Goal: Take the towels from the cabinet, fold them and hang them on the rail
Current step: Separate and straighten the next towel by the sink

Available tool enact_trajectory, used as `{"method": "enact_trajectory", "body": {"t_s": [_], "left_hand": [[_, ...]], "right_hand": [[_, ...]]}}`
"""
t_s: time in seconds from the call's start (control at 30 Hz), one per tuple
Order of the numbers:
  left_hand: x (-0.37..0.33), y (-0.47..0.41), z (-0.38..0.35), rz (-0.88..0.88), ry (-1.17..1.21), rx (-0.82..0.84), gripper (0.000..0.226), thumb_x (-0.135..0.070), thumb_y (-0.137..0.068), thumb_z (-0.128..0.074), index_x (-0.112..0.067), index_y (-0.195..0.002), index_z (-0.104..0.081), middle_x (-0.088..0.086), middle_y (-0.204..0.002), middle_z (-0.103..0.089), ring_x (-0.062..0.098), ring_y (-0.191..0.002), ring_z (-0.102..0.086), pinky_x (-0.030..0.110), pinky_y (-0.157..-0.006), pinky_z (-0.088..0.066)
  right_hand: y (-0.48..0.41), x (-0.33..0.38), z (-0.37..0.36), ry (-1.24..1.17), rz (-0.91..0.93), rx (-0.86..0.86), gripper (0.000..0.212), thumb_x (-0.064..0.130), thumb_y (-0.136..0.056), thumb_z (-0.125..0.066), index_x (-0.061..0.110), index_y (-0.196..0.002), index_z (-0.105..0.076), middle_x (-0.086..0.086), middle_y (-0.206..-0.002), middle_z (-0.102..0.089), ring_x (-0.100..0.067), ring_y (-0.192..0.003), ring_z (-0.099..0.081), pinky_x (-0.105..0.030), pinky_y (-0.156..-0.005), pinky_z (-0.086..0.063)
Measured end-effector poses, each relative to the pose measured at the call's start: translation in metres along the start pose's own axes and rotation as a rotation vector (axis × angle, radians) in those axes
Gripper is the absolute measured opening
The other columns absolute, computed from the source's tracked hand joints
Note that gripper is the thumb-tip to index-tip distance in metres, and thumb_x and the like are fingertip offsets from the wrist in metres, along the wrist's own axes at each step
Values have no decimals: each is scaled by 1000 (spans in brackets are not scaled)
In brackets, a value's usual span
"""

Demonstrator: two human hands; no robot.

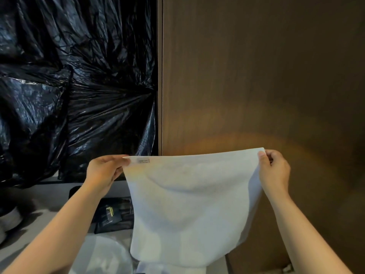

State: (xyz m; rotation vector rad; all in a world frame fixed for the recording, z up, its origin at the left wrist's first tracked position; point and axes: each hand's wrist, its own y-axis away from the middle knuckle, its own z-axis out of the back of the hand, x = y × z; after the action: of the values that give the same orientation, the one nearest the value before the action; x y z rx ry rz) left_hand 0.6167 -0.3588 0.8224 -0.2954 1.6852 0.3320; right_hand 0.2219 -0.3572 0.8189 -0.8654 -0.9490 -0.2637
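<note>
White cloth, the towel hangs in the lower middle of the frame. It is held up in the air as a flat sheet, and its loose lower end falls toward the bottom edge. Its taut top edge runs left to right, nearly level and a little higher on the right. The cloth lies straight below and between the two grips. The left hand pinches the top left corner between thumb and fingers, just beside a small sewn label. The right hand pinches the top right corner the same way. Both grips are clenched on the towel and neither is nearer than the other. A lengthwise fold would probably mean bringing one corner across to meet the other along that top edge. Behind the towel, a brown wooden panel fills the right of the frame, and crinkled black plastic sheeting fills the upper left. At lower left a pale worktop carries dark packets. No rail is in view.
</note>
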Motion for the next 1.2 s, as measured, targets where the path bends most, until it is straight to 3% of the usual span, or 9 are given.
{"method": "enact_trajectory", "body": {"t_s": [0.2, 0.43, 0.5, 0.67, 0.9, 1.0, 1.07, 1.13, 1.2], "left_hand": [[16, -3, -3, -46, -91, -42, 10, -3, -80, -73, -12, -81, -73, 3, -80, -74, 18, -80, -70, 27, -70, -54], [70, -2, 12, -186, -663, 21, 13, -18, -78, -78, -27, -71, -72, -7, -69, -70, 16, -72, -65, 22, -59, -46], [85, 2, 18, -179, -799, 71, 15, -18, -77, -79, -28, -69, -71, -9, -67, -68, 9, -69, -62, 21, -58, -45], [110, 16, 36, -129, -917, 254, 8, -12, -73, -83, -15, -74, -75, 4, -68, -73, 17, -70, -68, 25, -67, -50], [109, 20, 43, -110, -746, 247, 16, -8, -73, -82, -23, -73, -77, -12, -72, -73, -1, -69, -68, 6, -63, -47], [100, 13, 44, -53, -591, 226, 13, -9, -75, -81, -22, -79, -79, -2, -79, -76, 16, -82, -72, 31, -83, -55], [94, 11, 44, -18, -445, 210, 12, -6, -77, -78, -16, -83, -80, 17, -86, -74, 29, -83, -67, 44, -85, -52], [90, 9, 40, 14, -271, 196, 15, 0, -80, -72, -12, -86, -79, 26, -92, -71, 30, -80, -66, 36, -78, -54], [87, 10, 35, 31, -154, 167, 16, 4, -83, -67, -7, -92, -75, 17, -90, -75, 21, -77, -73, 21, -68, -57]], "right_hand": [[5, -18, -5, 20, -81, 56, 21, 22, -99, -52, 6, -105, -63, -4, -93, -58, -21, -88, -53, -29, -78, -37], [36, -58, -9, 85, -193, 174, 17, 24, -99, -51, 9, -98, -59, -5, -91, -58, -23, -85, -53, -31, -75, -37], [44, -66, -11, 77, -218, 189, 14, 26, -100, -50, 13, -97, -56, -3, -90, -57, -20, -83, -54, -30, -72, -38], [55, -78, -14, 105, -215, 218, 14, 27, -100, -50, 14, -101, -56, -1, -93, -57, -18, -86, -53, -30, -74, -39], [58, -83, -19, 122, -220, 214, 22, 28, -100, -50, 10, -109, -59, 0, -95, -57, -20, -92, -55, -36, -80, -46], [52, -82, -20, 121, -224, 194, 24, 29, -100, -50, 9, -110, -59, -2, -96, -58, -21, -92, -55, -37, -81, -46], [49, -81, -19, 110, -225, 181, 23, 28, -101, -49, 9, -110, -59, -3, -96, -57, -21, -91, -54, -36, -79, -44], [47, -80, -20, 100, -230, 175, 23, 27, -101, -49, 9, -110, -58, -3, -97, -57, -21, -91, -54, -36, -80, -44], [47, -79, -21, 88, -242, 175, 21, 27, -101, -48, 10, -109, -57, -3, -97, -56, -20, -91, -54, -35, -80, -43]]}}
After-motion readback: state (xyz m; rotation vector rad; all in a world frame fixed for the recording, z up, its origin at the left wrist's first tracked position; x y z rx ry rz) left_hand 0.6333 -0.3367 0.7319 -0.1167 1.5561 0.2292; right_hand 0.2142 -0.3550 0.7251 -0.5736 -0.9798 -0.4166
